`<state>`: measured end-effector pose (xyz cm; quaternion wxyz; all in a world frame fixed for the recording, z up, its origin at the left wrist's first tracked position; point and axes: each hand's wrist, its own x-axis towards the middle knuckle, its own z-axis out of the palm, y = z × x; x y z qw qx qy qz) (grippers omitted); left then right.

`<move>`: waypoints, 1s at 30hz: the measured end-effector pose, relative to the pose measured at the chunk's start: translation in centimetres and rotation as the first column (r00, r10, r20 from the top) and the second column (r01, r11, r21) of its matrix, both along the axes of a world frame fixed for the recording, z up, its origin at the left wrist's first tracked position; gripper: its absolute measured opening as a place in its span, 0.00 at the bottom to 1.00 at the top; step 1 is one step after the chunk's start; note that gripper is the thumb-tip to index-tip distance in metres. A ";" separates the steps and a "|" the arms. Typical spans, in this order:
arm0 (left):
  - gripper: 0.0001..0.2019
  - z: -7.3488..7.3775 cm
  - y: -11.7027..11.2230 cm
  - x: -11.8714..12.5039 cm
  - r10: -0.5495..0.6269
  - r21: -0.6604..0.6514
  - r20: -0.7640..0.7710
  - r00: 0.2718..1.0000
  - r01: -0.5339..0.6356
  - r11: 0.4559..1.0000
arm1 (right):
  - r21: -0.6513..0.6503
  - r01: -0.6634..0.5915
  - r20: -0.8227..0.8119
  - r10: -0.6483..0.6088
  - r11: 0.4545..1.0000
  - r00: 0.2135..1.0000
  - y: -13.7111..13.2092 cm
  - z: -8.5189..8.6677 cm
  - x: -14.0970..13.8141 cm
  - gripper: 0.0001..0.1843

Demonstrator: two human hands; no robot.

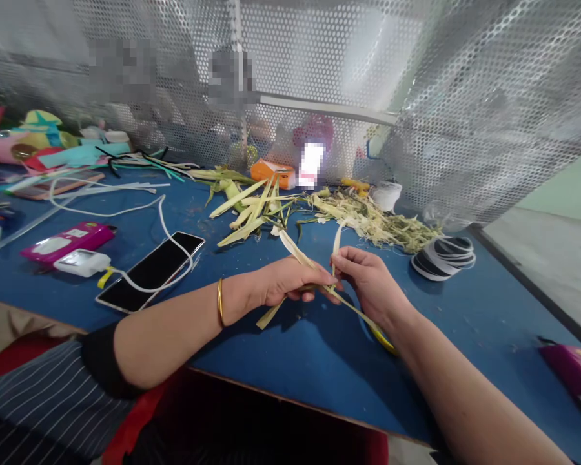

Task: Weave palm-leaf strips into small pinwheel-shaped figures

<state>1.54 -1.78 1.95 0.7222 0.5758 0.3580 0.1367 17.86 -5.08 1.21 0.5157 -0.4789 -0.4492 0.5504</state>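
Strips of pale corn husk cross between my two hands above the blue table. My left hand, with a gold bangle at the wrist, pinches the strips where they cross. My right hand grips an upright husk strip between thumb and fingers, close to the left fingertips. One strip end hangs below the left hand, and another slants down beneath the right. Under the right wrist shows part of a yellow curved object, mostly hidden. Loose husk pieces lie just beyond my hands.
A heap of shredded husk lies at the back, beside a coil of black and white band. On the left are a phone, a white cable, a purple packet and toys. A perforated sheet hangs behind the table.
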 end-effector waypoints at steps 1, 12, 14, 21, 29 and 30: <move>0.16 0.1 -0.1 0.0 -0.005 -0.003 0.000 1.000 0.005 1.000 | 0.018 0.050 0.003 -0.050 0.999 0.999 0.1 0.0 0.0 0.18; 0.11 0.4 -0.3 0.2 -0.026 0.001 -0.002 1.000 0.026 1.000 | -0.071 0.149 -0.099 -0.156 0.986 0.983 0.5 -0.2 0.4 0.21; 0.11 0.5 -0.4 0.2 -0.020 0.008 -0.011 1.000 0.020 1.000 | -0.078 0.149 -0.113 -0.157 0.986 0.981 0.5 -0.3 0.5 0.20; 0.12 0.3 -0.1 0.1 0.028 0.008 0.037 0.999 -0.028 1.000 | -0.056 0.163 0.001 -0.163 0.985 0.987 1.2 -0.9 1.4 0.19; 0.10 0.0 -0.1 -0.1 -0.092 0.091 0.005 0.996 0.091 0.992 | 0.588 0.046 0.608 -0.479 0.808 0.634 0.3 1.1 1.8 0.11; 0.08 -0.1 -0.2 -0.1 -0.107 0.104 -0.002 0.994 0.106 0.989 | 0.509 -0.083 0.664 -0.329 0.857 0.672 -0.1 1.2 1.3 0.09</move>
